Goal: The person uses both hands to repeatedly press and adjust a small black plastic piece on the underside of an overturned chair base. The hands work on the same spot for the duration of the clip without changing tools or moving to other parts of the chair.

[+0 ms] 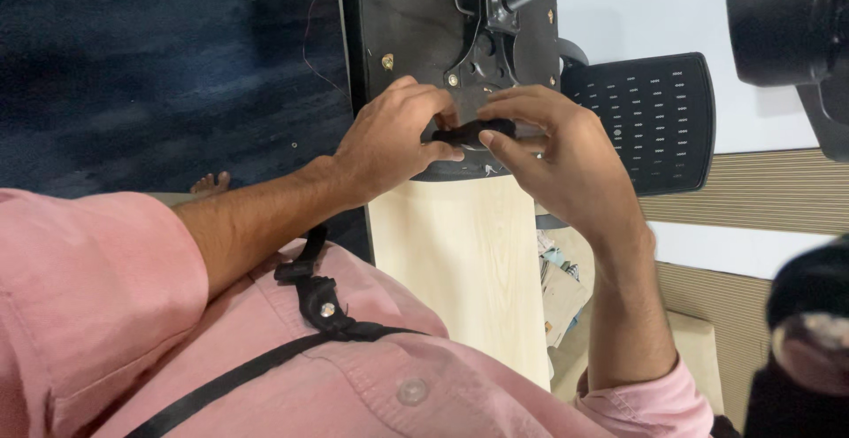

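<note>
Both hands, left hand [393, 142] and right hand [566, 150], pinch a small black part [473, 131] against the upturned chair seat [416, 22].

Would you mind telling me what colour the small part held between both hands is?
The small part is black, as the head view shows.

The upturned chair seat [416, 22] lies on the table [469, 261], with its metal mechanism [491, 9] on top. Both hands meet at the seat's near edge, the left hand [393, 142] left of the right hand [566, 159], a small part [473, 131] between them. The chair backrest [650, 119] stands right of the table.
</note>
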